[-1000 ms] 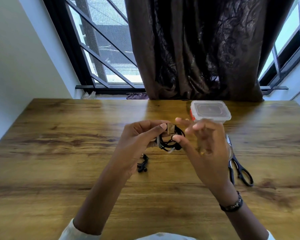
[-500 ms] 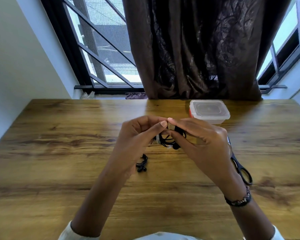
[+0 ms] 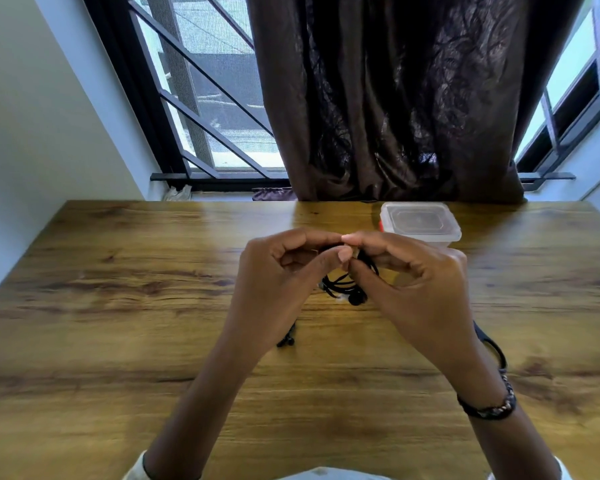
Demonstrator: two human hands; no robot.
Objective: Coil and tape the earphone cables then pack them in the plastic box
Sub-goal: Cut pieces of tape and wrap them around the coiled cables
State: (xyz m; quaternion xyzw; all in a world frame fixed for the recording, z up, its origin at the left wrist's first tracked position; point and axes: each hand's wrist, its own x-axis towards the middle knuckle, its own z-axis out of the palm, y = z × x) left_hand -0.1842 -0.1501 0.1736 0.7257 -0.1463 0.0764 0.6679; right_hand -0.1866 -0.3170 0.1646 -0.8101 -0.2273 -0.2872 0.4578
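Left hand (image 3: 278, 285), right hand (image 3: 420, 289) both pinch coiled earphone cable (image 3: 343, 287) above table (image 3: 118, 306).

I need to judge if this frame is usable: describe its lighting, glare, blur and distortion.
Head view: daylight from the windows behind, glare streak on the table; wide-angle bend at the table edges and window bars; left hand, right hand and coiled earphone cable slightly soft; plastic box clear.

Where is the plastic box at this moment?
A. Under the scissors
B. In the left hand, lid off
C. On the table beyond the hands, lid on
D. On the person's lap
C: the plastic box sits on the table near its far edge, lid on, while both hands pinch the coiled earphone cable.
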